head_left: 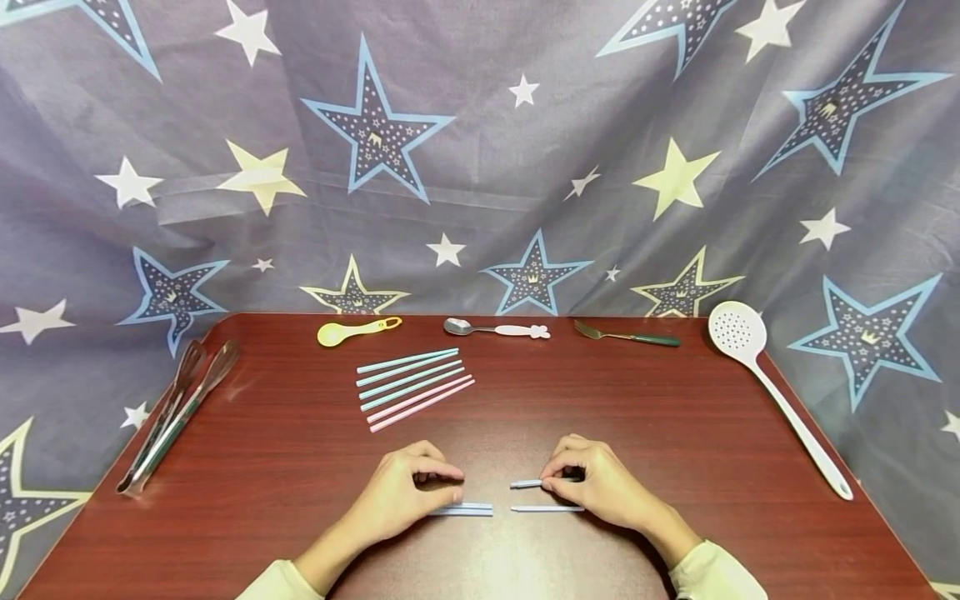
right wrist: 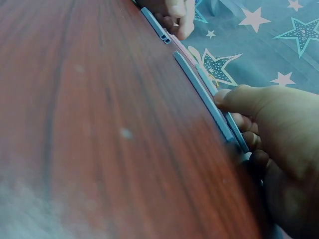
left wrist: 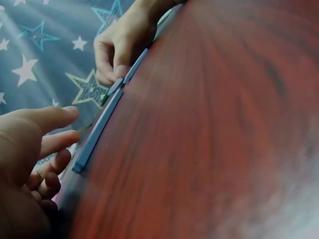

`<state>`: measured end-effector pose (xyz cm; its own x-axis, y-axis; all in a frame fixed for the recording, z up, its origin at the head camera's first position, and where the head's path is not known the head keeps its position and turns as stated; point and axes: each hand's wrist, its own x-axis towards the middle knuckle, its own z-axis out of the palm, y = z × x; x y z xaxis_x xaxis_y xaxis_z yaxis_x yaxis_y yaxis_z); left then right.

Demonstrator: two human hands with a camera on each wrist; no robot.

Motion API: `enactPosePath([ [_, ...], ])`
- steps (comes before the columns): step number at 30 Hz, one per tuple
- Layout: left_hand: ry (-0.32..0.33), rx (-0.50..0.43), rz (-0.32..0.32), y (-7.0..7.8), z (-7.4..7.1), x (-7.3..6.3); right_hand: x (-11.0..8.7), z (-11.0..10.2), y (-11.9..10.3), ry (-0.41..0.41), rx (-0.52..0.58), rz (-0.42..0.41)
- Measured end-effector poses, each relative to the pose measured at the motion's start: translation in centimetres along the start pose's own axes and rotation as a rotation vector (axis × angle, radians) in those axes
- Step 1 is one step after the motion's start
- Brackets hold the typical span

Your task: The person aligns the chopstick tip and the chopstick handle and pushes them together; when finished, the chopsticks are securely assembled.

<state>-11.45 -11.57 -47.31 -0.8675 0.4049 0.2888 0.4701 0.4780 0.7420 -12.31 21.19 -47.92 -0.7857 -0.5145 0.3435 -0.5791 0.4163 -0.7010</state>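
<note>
Two short blue chopstick pieces (head_left: 474, 509) lie side by side on the table by my left hand (head_left: 408, 492). That hand hovers over their left end, thumb and fingers spread apart; in the left wrist view a gap separates the fingertips (left wrist: 70, 135) from the pieces. My right hand (head_left: 603, 486) pinches another blue chopstick piece (head_left: 525, 484) between thumb and fingers, covering its right part. Nearer to me, a fourth blue piece (head_left: 543, 508) lies roughly parallel to it on the table, plainly seen in the right wrist view (right wrist: 204, 94).
Behind the hands lie several teal chopsticks (head_left: 411, 379) and two pink ones (head_left: 422, 402). Along the back edge are a yellow spoon (head_left: 358, 330), a white-handled spoon (head_left: 498, 331) and a green-handled fork (head_left: 630, 337). Metal tongs (head_left: 168, 425) lie left, a white skimmer (head_left: 780, 400) right.
</note>
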Motion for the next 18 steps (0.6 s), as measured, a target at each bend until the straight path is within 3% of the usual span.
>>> enactPosePath([
  [8, -0.093, 0.083, -0.005, 0.39, 0.28, -0.43, 0.06, 0.16, -0.01, 0.028, 0.013, 0.004],
  [18, -0.079, 0.113, 0.01, 0.45, 0.59, -0.61, 0.1, 0.1, -0.18, 0.043, 0.023, 0.027],
])
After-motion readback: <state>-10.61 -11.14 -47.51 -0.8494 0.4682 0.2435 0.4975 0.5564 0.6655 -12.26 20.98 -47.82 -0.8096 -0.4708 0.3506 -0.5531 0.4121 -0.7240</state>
